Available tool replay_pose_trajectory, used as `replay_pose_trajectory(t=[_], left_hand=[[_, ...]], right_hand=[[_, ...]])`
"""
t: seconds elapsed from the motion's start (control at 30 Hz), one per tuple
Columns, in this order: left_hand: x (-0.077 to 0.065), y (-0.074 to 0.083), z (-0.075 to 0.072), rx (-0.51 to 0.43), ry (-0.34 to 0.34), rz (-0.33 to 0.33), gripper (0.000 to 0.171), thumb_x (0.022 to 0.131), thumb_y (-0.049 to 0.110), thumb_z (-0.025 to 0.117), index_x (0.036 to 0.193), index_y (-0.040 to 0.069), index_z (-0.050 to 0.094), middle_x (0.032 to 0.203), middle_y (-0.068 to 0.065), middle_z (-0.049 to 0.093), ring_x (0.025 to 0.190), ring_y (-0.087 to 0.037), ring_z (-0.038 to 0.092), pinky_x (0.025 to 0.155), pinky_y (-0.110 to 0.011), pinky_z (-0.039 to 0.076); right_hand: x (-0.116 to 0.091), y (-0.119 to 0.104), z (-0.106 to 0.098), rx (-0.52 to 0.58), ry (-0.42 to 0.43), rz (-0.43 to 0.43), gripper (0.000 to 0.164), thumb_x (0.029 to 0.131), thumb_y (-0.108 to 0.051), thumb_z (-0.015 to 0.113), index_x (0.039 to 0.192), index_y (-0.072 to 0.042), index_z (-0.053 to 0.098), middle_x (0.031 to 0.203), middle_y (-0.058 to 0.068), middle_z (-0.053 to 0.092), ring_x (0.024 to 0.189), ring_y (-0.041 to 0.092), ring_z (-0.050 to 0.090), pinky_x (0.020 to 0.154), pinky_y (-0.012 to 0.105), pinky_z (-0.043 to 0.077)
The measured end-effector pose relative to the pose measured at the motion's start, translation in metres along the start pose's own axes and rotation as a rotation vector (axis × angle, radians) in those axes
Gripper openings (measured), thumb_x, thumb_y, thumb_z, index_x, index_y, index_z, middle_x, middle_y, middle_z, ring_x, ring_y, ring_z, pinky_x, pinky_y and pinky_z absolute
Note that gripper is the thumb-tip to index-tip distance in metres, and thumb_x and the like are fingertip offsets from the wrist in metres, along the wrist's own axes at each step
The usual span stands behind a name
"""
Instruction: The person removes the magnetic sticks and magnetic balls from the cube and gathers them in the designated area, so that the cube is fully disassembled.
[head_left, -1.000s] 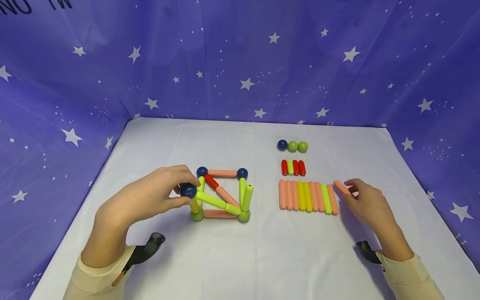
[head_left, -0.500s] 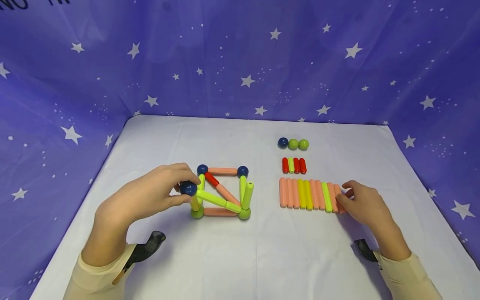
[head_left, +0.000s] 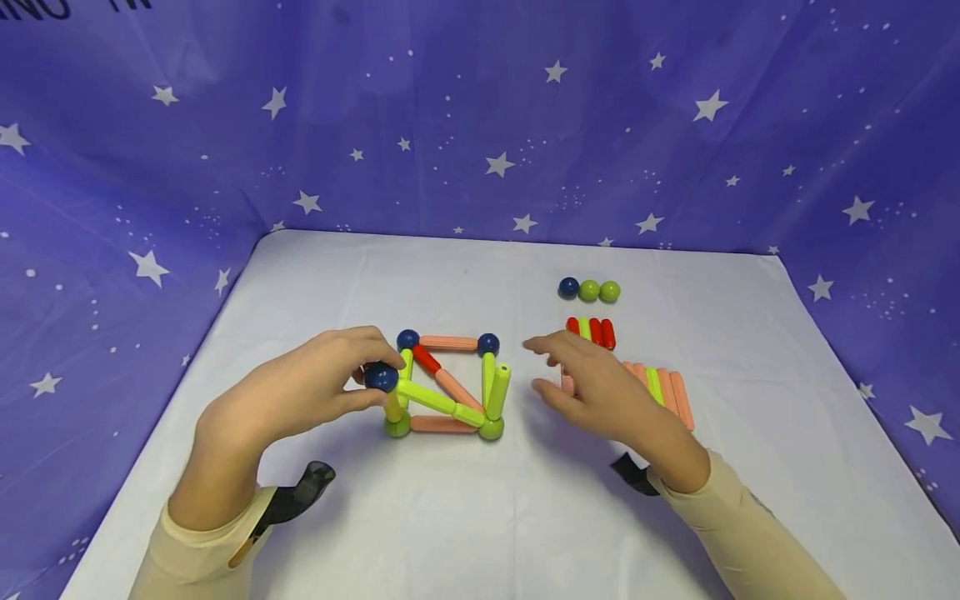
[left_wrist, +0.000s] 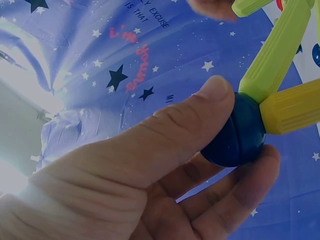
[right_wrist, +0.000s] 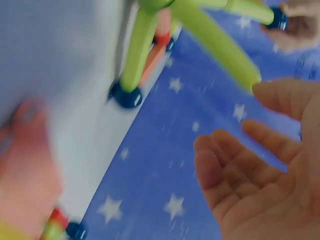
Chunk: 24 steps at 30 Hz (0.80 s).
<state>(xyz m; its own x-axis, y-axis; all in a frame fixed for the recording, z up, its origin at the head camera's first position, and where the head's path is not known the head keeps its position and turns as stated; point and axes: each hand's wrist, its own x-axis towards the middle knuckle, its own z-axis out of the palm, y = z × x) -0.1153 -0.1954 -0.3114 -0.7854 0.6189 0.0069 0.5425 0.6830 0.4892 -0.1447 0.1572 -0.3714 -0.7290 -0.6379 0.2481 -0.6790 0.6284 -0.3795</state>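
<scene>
My left hand [head_left: 300,396] pinches a dark blue ball [left_wrist: 237,132] between thumb and fingers. That ball tops a yellow stick [left_wrist: 295,107] and joins a slanting green stick [head_left: 426,396] of a stick-and-ball frame. The frame has green balls [head_left: 491,428] at its near corners, blue balls [head_left: 488,344] at the far ones, and a red and pink diagonal. A green stick [head_left: 498,392] rises from the near right corner, its top end free. My right hand [head_left: 600,387], fingers spread and holding nothing, hovers right of the frame, partly hiding the loose sticks.
A row of long pink, yellow and green sticks [head_left: 681,400] lies at the right, partly covered by the right hand. Behind it are short red and green sticks [head_left: 608,334], then a blue ball [head_left: 569,288] and two green balls [head_left: 610,291]. A starry purple cloth [head_left: 420,108] surrounds the white table.
My right hand has set a pink stick at the right end of the row, let go, and moved left towards the frame. The left hand stays on the blue ball.
</scene>
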Motion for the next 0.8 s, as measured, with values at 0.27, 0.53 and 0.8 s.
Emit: replay_pose_trajectory(t=[0.27,0.53,0.8], left_hand=[[0.001,0.000,0.000,-0.006,-0.008,-0.001,0.029,0.083,0.013,0.078,0.110,0.010,0.068,0.103,0.006,0.060,0.088,-0.009,0.057,0.078,-0.034,0.052],[0.002,0.001,-0.003,0.011,0.003,0.005,0.029,0.083,0.014,0.079,0.110,0.009,0.068,0.102,0.005,0.060,0.088,-0.010,0.057,0.078,-0.033,0.051],[0.001,-0.001,0.000,0.005,0.002,0.008,0.028,0.084,0.014,0.078,0.110,0.010,0.068,0.102,0.006,0.060,0.087,-0.009,0.056,0.078,-0.032,0.050]], right_hand=[[0.010,-0.016,0.024,-0.002,-0.110,-0.170,0.016,0.087,-0.018,0.075,0.101,-0.016,0.068,0.104,-0.006,0.062,0.098,0.009,0.057,0.084,0.025,0.051],[-0.009,-0.009,0.036,0.020,-0.312,0.007,0.025,0.086,-0.020,0.077,0.109,-0.022,0.070,0.096,-0.013,0.060,0.077,0.004,0.055,0.071,0.019,0.050],[-0.013,-0.007,0.052,0.008,-0.346,-0.034,0.026,0.085,-0.011,0.066,0.108,-0.020,0.073,0.094,-0.009,0.059,0.069,0.004,0.051,0.063,0.018,0.047]])
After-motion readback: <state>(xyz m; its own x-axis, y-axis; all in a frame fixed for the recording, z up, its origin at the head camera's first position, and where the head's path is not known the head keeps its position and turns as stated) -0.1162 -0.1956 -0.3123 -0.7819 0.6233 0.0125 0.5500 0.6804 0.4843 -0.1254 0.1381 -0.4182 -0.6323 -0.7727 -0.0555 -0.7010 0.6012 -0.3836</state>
